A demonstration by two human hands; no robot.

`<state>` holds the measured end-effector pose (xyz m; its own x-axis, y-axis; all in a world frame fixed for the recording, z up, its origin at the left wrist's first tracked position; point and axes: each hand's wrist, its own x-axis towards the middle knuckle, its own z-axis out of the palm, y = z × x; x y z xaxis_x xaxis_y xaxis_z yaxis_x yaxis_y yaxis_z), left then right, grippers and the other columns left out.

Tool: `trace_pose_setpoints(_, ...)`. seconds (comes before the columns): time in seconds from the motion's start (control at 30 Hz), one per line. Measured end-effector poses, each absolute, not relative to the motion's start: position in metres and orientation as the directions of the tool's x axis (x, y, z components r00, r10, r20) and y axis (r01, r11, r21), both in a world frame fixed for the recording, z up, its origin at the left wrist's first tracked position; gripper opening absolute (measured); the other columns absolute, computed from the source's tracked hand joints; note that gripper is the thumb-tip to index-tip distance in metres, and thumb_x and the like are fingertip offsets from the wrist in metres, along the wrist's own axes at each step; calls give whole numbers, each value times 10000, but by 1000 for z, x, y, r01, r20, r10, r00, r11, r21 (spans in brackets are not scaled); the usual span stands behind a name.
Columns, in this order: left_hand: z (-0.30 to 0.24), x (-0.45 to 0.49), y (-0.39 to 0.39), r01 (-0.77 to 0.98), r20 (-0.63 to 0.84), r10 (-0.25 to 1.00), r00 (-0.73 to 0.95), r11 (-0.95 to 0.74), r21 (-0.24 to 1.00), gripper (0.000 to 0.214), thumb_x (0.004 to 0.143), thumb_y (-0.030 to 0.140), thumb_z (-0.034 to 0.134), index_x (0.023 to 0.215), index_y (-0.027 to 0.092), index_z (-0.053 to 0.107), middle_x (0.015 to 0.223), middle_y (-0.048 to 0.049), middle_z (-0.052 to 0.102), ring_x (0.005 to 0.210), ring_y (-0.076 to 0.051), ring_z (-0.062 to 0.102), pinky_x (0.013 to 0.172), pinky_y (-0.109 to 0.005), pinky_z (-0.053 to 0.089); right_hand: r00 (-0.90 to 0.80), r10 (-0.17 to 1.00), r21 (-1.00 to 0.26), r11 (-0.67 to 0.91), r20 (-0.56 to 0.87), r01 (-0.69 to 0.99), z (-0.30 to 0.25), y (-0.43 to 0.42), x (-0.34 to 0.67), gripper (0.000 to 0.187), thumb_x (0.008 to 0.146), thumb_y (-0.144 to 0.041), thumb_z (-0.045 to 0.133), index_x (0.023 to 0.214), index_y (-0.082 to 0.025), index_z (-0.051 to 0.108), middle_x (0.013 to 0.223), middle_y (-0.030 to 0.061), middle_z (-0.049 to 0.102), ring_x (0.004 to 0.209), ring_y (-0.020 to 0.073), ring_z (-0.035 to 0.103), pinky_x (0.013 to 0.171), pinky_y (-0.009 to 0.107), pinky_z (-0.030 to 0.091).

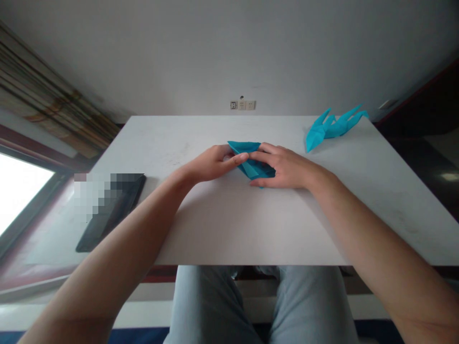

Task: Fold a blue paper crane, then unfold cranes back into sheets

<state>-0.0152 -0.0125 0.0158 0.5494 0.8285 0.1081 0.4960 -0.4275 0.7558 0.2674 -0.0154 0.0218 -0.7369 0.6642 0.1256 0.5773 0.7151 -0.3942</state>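
A partly folded sheet of blue paper (251, 160) lies on the white table (229, 224) in the middle. My left hand (211, 163) pinches its left upper edge between thumb and fingers. My right hand (287, 167) rests over the paper's right part, fingers curled and pressing it to the table, forefinger stretched to meet the left fingertips. Much of the paper's right side is hidden under that hand.
Two finished blue paper figures (332, 126) lie at the far right of the table. A dark flat tablet (111, 215) lies at the left edge, partly blurred out. Wall sockets (243, 104) sit behind the table. My legs show below the front edge.
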Motion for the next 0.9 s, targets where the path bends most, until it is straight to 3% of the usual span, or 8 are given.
trace_pose_setpoints(0.13, 19, -15, -14, 504, 62, 825, 562, -400, 766, 762, 1005, 948, 517, 965, 233, 779, 849, -68, 779, 962, -309, 760, 854, -397, 599, -753, 646, -389, 731, 130, 560, 24, -16, 266, 607, 953, -630, 842, 1492, -366, 755, 1320, 103, 701, 1029, 323, 702, 917, 468, 568)
trace_pose_setpoints(0.23, 20, -14, -15, 503, 53, 822, 568, -397, 767, 776, 1010, 960, 485, 946, 236, 757, 851, -61, 764, 935, -295, 747, 854, -402, 598, -751, 649, -395, 726, 121, 563, 25, -18, 265, 632, 960, -614, 840, 1538, -387, 725, 1324, 95, 707, 1028, 322, 703, 921, 465, 573)
trace_pose_setpoints(0.33, 21, -15, -15, 503, 35, 826, 563, -376, 778, 815, 1022, 980, 416, 936, 239, 744, 893, -68, 782, 969, -297, 747, 885, -416, 604, -755, 644, -406, 728, 127, 553, 24, -18, 264, 714, 963, -628, 842, 1630, -442, 668, 1365, 87, 710, 1074, 339, 711, 967, 488, 584)
trace_pose_setpoints(0.5, 19, -17, -14, 481, 25, 873, 487, -292, 827, 933, 1056, 976, 235, 984, 231, 791, 949, -100, 831, 1129, -332, 761, 988, -446, 610, -780, 615, -401, 747, 115, 529, 22, -17, 263, 743, 982, -661, 828, 1673, -443, 664, 1358, 108, 697, 1145, 361, 702, 1067, 555, 572)
trace_pose_setpoints(0.63, 15, -16, -13, 446, 38, 873, 487, -285, 848, 948, 1068, 958, 234, 1090, 218, 826, 1003, -115, 857, 1225, -362, 759, 1067, -483, 607, -772, 628, -391, 739, 103, 549, 21, -18, 260, 784, 988, -654, 833, 1711, -438, 623, 1355, 117, 703, 1185, 374, 705, 1106, 590, 564)
trace_pose_setpoints(0.73, 14, -13, -13, 451, 67, 883, 464, -301, 840, 905, 1091, 919, 279, 1166, 207, 832, 1166, -116, 867, 1276, -360, 748, 1153, -480, 578, -761, 634, -409, 736, 139, 539, 18, -18, 259, 702, 1032, -595, 797, 1696, -430, 639, 1390, 118, 713, 1214, 371, 715, 1138, 591, 564)
trace_pose_setpoints(0.9, 21, -12, -14, 532, 177, 915, 361, -359, 767, 588, 1138, 632, 482, 1403, 203, 784, 1400, -117, 817, 1281, -298, 738, 1155, -412, 564, -742, 640, -487, 722, 198, 492, 14, -14, 260, 450, 1088, -492, 722, 1511, -344, 776, 1356, 124, 748, 1197, 348, 730, 1078, 507, 592)
